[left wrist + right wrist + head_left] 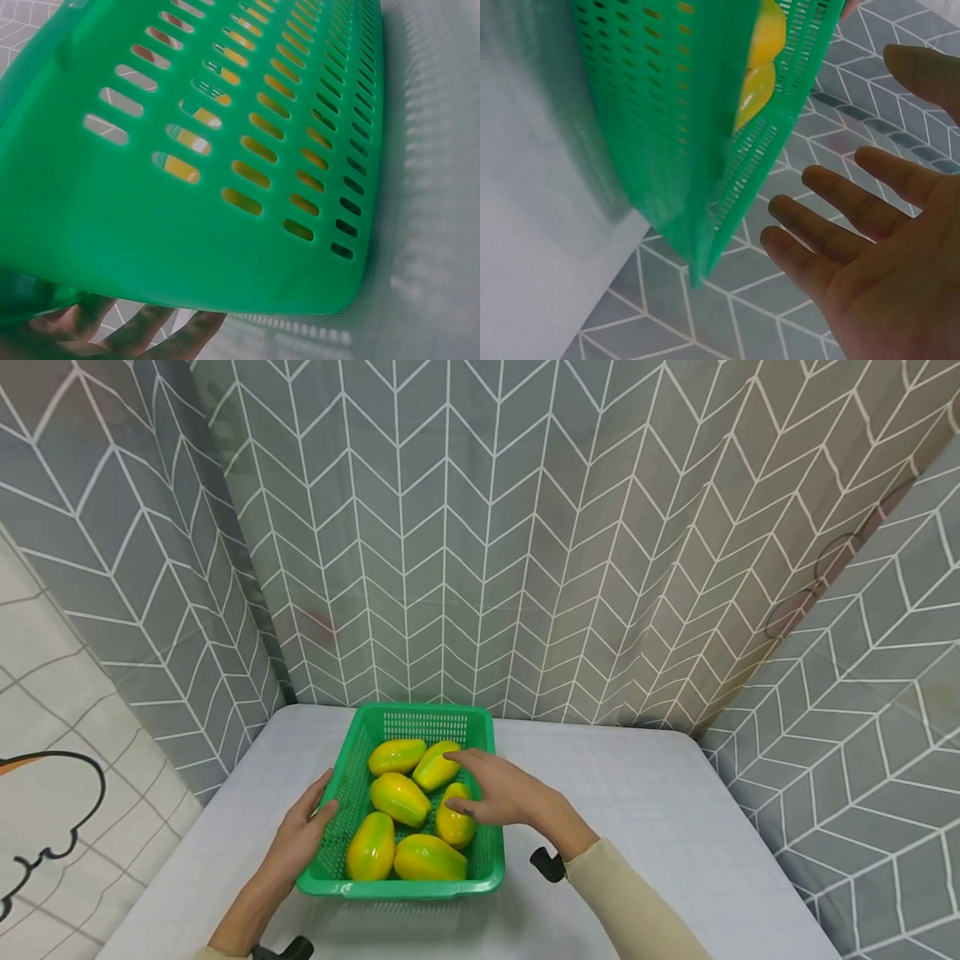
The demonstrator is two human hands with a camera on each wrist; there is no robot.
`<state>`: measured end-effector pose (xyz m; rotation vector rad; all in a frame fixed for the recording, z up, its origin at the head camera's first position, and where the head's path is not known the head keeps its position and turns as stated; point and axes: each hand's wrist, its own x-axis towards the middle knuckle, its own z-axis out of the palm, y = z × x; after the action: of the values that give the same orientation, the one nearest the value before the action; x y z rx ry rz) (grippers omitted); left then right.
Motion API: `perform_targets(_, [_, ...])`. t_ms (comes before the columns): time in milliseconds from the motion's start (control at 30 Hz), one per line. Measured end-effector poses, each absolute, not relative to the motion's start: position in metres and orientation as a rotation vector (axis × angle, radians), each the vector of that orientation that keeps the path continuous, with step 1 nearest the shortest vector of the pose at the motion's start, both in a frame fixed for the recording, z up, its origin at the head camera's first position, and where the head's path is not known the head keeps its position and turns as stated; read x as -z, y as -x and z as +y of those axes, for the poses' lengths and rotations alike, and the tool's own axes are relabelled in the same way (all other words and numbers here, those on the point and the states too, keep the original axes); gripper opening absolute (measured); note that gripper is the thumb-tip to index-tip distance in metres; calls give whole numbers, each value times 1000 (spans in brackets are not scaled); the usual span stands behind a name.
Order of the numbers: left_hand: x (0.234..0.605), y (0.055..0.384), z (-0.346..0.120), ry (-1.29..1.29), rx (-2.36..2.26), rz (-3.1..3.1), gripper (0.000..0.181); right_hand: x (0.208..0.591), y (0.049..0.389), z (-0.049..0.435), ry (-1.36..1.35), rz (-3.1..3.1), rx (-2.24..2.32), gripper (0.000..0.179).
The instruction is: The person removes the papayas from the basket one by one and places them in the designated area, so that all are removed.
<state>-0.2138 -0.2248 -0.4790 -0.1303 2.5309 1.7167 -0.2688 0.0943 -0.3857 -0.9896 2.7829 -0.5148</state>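
Note:
A green plastic basket (318, 887) with slotted walls stands on the white-covered table and holds several glossy yellow-green papayas (400, 799). My left hand (296, 839) holds the basket's left rim, thumb toward the inside and fingers along the outside. In the left wrist view, its fingers (142, 330) show beside the basket wall (112, 217). My right hand (506, 789) hovers over the basket's right side, fingers spread above the nearest papaya (455, 817). The right wrist view shows this hand (885, 247) with straight fingers and nothing in it, apart from the basket wall (652, 150).
The white tabletop (630, 810) extends to the right of the basket. Grey curtains (465, 527) with white zigzag lines hang behind the table and at both sides. A pale patterned cloth (67, 760) hangs at the far left.

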Motion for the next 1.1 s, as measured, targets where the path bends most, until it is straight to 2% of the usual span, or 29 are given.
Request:
perform_targets(400, [480, 214, -226, 132, -1725, 2543, 64, 390, 289, 60, 964, 2689, 549, 63])
perform_targets(1100, [481, 216, -225, 135, -1713, 2539, 65, 405, 300, 31, 607, 2642, 341, 62])
